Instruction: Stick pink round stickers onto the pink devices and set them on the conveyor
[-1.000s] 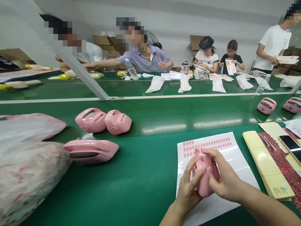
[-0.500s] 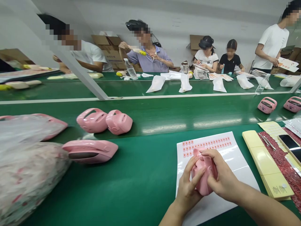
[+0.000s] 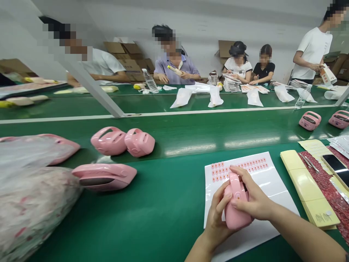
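Both my hands grip one pink plastic shell (image 3: 236, 207) over a white sticker sheet (image 3: 261, 178) at the near right of the green bench. My left hand (image 3: 216, 218) wraps it from below and the left, fingers curled. My right hand (image 3: 252, 198) closes over its top and right side, thumb pressed on the shell's face. Rows of small orange stickers (image 3: 240, 168) fill the sheet's far edge, just beyond my fingers.
Three more pink shells (image 3: 105, 176) (image 3: 108, 140) (image 3: 139, 142) lie at the left, beside a filled plastic bag (image 3: 32, 203). Yellow backing sheets (image 3: 308, 185), a phone (image 3: 336, 166) and two further shells (image 3: 309, 121) are at the right. Several people work along the far bench.
I have turned the pink shell in my hands so its flat face points up, and my right hand has shifted onto its top. The person opposite lowered their arms.
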The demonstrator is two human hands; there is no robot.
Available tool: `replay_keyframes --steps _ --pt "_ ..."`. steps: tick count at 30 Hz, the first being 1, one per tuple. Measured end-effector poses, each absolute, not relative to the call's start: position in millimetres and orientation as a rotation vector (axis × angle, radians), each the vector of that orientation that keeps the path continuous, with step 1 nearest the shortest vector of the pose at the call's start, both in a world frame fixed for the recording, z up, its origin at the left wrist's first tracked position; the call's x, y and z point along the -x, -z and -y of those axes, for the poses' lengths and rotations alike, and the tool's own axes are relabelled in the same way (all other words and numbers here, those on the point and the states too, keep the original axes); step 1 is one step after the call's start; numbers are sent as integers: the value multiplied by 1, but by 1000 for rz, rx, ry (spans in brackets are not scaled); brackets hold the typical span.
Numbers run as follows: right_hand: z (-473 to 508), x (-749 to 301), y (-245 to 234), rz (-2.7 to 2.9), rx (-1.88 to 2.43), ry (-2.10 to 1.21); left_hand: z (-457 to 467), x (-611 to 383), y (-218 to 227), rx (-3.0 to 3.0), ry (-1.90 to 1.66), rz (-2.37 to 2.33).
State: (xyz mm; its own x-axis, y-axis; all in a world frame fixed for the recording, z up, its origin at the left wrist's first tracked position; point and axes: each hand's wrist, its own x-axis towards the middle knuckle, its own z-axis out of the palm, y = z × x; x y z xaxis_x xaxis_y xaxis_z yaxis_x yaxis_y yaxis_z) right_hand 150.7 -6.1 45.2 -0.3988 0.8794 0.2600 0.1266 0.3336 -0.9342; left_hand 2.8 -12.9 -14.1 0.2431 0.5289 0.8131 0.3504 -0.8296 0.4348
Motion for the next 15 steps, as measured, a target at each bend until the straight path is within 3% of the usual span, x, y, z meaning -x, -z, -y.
replay_keyframes --steps 8,15 --pt "-3 -150 -37 1543 986 -1118 17 -2 20 -2153 -1580 -786" --pt "-28 -183 -61 2063 1262 -1308 31 -7 20 -1037 -1362 -635"
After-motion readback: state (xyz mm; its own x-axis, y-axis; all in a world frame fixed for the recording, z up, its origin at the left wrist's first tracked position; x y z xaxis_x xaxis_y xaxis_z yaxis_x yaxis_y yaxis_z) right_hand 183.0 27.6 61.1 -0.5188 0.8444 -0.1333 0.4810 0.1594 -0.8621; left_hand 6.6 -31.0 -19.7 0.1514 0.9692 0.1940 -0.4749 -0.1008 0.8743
